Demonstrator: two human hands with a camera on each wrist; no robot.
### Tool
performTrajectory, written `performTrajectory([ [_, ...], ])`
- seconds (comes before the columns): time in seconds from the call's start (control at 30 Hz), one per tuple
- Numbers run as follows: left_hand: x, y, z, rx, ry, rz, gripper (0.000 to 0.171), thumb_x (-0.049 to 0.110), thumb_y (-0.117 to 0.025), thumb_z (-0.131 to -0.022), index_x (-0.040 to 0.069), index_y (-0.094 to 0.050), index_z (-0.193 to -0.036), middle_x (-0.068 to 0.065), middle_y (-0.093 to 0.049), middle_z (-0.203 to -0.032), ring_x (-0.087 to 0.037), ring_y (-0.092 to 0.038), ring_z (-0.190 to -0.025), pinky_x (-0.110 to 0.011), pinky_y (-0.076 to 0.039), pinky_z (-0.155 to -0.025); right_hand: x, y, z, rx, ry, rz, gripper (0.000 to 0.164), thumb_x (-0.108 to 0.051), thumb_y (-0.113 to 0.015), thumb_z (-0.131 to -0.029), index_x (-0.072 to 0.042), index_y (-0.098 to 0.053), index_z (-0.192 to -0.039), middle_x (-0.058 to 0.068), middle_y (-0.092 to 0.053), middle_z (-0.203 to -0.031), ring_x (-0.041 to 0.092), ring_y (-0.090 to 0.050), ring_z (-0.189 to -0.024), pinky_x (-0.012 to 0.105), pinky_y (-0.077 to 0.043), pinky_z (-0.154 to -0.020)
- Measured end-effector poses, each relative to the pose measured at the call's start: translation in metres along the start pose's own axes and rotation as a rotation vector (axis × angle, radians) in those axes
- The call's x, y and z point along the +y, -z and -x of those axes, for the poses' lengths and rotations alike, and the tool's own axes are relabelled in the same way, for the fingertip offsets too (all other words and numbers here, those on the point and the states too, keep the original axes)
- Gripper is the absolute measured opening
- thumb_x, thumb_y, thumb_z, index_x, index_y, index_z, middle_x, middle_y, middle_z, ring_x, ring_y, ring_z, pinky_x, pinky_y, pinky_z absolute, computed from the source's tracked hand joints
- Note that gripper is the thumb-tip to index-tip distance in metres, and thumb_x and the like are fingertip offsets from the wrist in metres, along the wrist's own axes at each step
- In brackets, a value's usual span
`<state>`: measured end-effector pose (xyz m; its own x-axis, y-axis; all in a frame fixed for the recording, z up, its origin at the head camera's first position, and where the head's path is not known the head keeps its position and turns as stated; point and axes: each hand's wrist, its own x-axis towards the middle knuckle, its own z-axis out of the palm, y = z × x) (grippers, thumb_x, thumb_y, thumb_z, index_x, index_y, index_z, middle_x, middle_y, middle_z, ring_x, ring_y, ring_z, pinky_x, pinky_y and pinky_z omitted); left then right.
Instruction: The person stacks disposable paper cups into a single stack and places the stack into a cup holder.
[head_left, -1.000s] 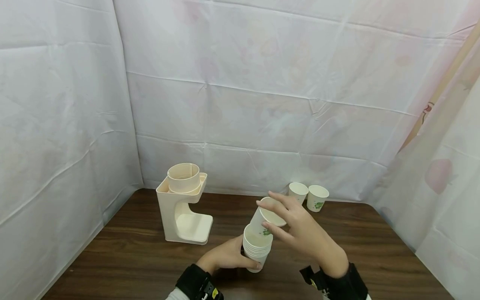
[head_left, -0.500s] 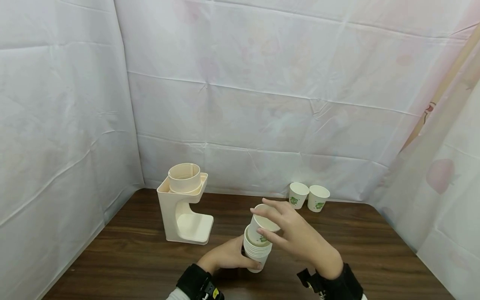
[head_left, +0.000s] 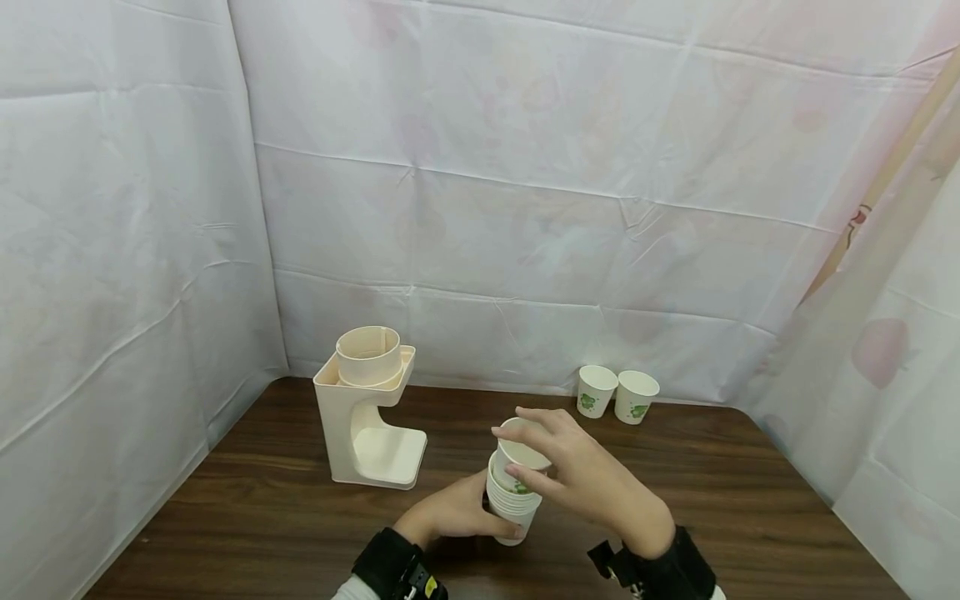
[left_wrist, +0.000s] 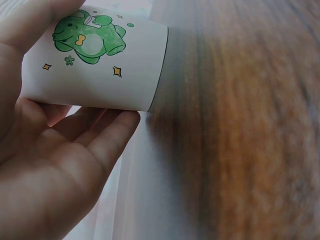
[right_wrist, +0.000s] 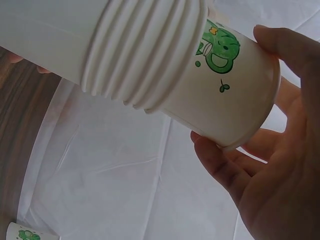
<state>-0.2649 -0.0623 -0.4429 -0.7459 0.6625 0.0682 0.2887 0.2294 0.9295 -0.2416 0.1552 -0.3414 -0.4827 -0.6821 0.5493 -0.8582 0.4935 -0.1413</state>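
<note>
In the head view my left hand grips a stack of white paper cups low on its side, just over the table. The left wrist view shows a green bear print on the lowest cup, with fingers and thumb around it. Between the thumb and fingers of my right hand is one more paper cup, held near its rim. Its lower part sits inside the top of the stack, and the upper part with some green print sticks out. Several nested rims show below it.
At the back of the table two paper cups stand upright side by side near the white curtain. To the left stands a cream plastic holder with a round ring on top.
My right hand has moved down and left, bringing its cup from tilted above the stack to deeper inside it and more upright. The left hand and stack stay nearly still.
</note>
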Motion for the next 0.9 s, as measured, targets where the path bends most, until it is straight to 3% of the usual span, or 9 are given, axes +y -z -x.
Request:
performTrajectory([
  [0.43,0.0,0.0,0.001,0.012,0.015,-0.008,0.064,0.021,-0.082,-0.083,0.02,-0.046,-0.135,0.009,-0.062,-0.115,-0.01,-0.06,-0.106,-0.035,-0.045,-0.095,0.0,-0.006,-0.001,-0.052,-0.008,-0.017,0.038,-0.032,-0.07,-0.096,-0.028,-0.063,-0.133,0.004,-0.057,-0.136,0.027,-0.05,-0.129,0.044,-0.052,-0.09],
  [0.9,0.0,0.0,0.002,0.019,0.051,0.001,0.075,0.024,-0.082,-0.082,0.01,-0.041,-0.143,0.006,-0.061,-0.118,-0.011,-0.06,-0.105,-0.034,-0.047,-0.091,0.0,-0.015,0.002,-0.155,-0.031,-0.052,0.035,-0.03,-0.068,-0.097,-0.026,-0.064,-0.132,0.007,-0.058,-0.135,0.028,-0.051,-0.126,0.042,-0.052,-0.09],
])
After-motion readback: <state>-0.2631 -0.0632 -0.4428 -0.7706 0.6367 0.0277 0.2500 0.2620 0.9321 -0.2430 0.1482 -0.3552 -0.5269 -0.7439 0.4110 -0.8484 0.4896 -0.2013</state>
